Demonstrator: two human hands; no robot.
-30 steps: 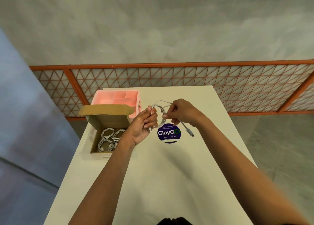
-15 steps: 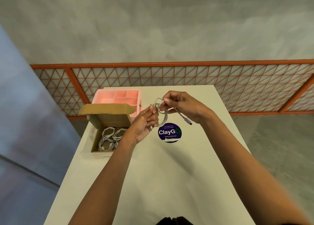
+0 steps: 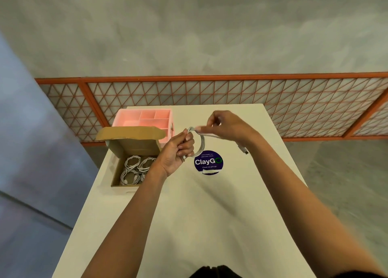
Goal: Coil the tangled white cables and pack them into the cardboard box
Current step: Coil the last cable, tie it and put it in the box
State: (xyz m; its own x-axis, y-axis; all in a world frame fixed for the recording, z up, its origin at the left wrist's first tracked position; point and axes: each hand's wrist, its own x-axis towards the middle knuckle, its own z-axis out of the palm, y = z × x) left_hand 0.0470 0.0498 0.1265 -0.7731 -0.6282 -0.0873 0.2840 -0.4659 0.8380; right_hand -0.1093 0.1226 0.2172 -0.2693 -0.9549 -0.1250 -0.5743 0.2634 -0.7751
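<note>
- Left grip (image 3: 177,151) clamped round white cable coil (image 3: 202,144), centre frame, above bench (image 3: 210,225).
- Right grip (image 3: 227,126) pinches the coil's loose tail, upper centre.
- Cardboard box (image 3: 136,145), centre left, open, holding coiled cables (image 3: 134,168).

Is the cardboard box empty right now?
No, the cardboard box holds several coiled white cables lying side by side on its floor.

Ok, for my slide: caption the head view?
Left hand grips a white cable loop, right hand pinches its tail, beside an open brown cardboard box.
</note>
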